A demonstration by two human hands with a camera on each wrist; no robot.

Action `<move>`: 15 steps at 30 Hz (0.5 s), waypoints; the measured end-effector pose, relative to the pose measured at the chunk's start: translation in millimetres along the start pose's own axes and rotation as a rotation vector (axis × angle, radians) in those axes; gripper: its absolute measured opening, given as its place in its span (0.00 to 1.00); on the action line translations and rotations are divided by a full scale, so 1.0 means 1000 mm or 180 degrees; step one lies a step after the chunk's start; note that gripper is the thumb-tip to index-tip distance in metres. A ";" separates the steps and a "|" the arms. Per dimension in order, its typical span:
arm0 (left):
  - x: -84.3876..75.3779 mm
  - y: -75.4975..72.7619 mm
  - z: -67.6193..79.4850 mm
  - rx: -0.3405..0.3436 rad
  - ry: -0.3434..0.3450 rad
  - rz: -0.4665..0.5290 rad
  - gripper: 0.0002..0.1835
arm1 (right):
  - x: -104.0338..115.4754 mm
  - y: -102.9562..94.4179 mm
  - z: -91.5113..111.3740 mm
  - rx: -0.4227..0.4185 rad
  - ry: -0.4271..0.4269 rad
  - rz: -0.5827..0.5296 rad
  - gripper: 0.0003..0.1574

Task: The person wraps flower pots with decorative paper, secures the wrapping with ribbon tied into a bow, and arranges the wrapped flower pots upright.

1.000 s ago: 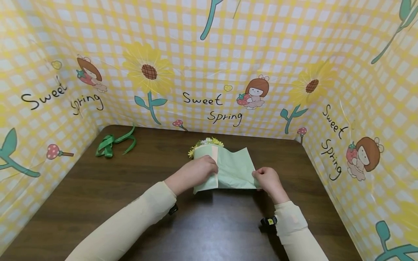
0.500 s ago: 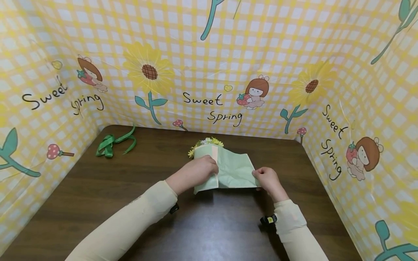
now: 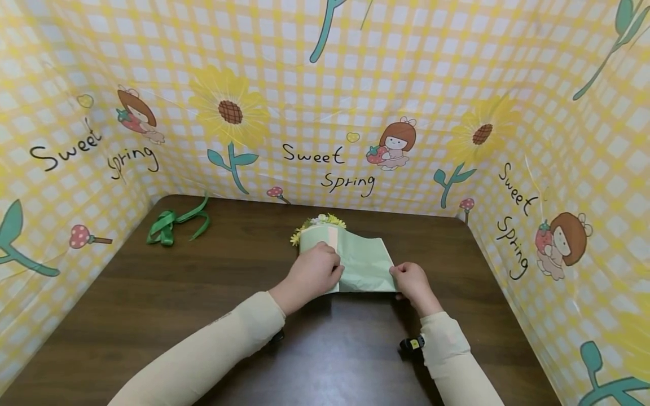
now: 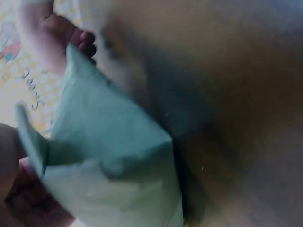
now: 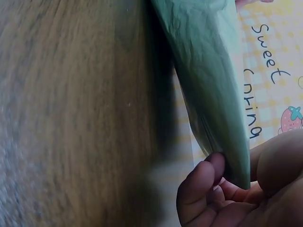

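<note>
Pale green wrapping paper point(image 3: 364, 262) is folded round a small bouquet of yellow and white flowers point(image 3: 332, 220), whose heads show above its far left edge. My left hand point(image 3: 312, 273) lies over the left part of the paper and pinches a folded flap near the cream-edged strip. The left wrist view shows this flap standing up beside my fingers point(image 4: 35, 203). My right hand point(image 3: 415, 286) pinches the lower right corner between thumb and fingers; that corner point(image 5: 239, 170) tapers into the grip in the right wrist view. The flower stems are hidden.
A loose green ribbon point(image 3: 165, 225) lies at the back left of the dark wooden table point(image 3: 238, 225). A yellow checked cloth point(image 3: 304, 101) stands as a wall behind the table and along both sides.
The upper right corner of the paper has come down and its right part lies smoother. My left hand has turned and shifted slightly. My right hand keeps its hold.
</note>
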State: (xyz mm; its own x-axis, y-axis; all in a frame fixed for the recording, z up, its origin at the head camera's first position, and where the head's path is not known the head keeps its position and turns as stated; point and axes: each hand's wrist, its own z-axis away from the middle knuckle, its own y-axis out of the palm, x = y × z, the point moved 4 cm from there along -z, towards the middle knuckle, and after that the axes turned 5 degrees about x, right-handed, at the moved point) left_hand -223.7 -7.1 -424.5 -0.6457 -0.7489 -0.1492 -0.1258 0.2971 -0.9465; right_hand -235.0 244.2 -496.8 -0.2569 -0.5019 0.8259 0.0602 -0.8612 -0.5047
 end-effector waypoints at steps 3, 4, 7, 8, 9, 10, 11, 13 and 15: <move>-0.006 0.005 0.001 0.0010 -0.0135 -0.0208 0.10 | 0.003 -0.001 0.001 -0.0062 -0.0012 0.0082 0.18; -0.008 0.006 0.001 0.0034 -0.0163 -0.0263 0.08 | 0.003 -0.001 0.001 -0.0078 -0.0015 0.0103 0.18; -0.013 0.007 0.001 0.0094 -0.0203 -0.0358 0.04 | 0.004 -0.001 0.002 -0.0142 -0.0029 0.0151 0.17; -0.015 0.007 0.002 0.0099 -0.0190 -0.0389 0.04 | 0.004 -0.001 0.002 -0.0164 -0.0040 0.0159 0.17; -0.017 0.007 0.002 0.0101 -0.0161 -0.0423 0.05 | 0.004 -0.001 0.002 -0.0188 -0.0050 0.0162 0.16; -0.018 0.007 0.002 0.0096 -0.0124 -0.0465 0.06 | 0.004 -0.001 0.001 -0.0206 -0.0055 0.0163 0.16; -0.019 0.008 0.002 0.0101 -0.0092 -0.0516 0.06 | 0.005 -0.001 0.001 -0.0219 -0.0059 0.0160 0.16; -0.021 0.009 0.003 0.0104 -0.0025 -0.0628 0.08 | 0.005 -0.001 0.001 -0.0244 -0.0062 0.0143 0.16; -0.021 0.011 0.003 0.0100 0.0025 -0.0719 0.09 | 0.006 -0.001 0.001 -0.0263 -0.0093 0.0140 0.16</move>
State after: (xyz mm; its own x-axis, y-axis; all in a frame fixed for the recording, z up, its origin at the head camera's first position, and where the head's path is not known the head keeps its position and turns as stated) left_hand -209.2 10.7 -432.2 -0.6097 -0.7895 0.0697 -0.2443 0.1036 -0.9641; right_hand -235.4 241.8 -490.5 -0.2275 -0.5424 0.8087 -0.0092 -0.8293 -0.5587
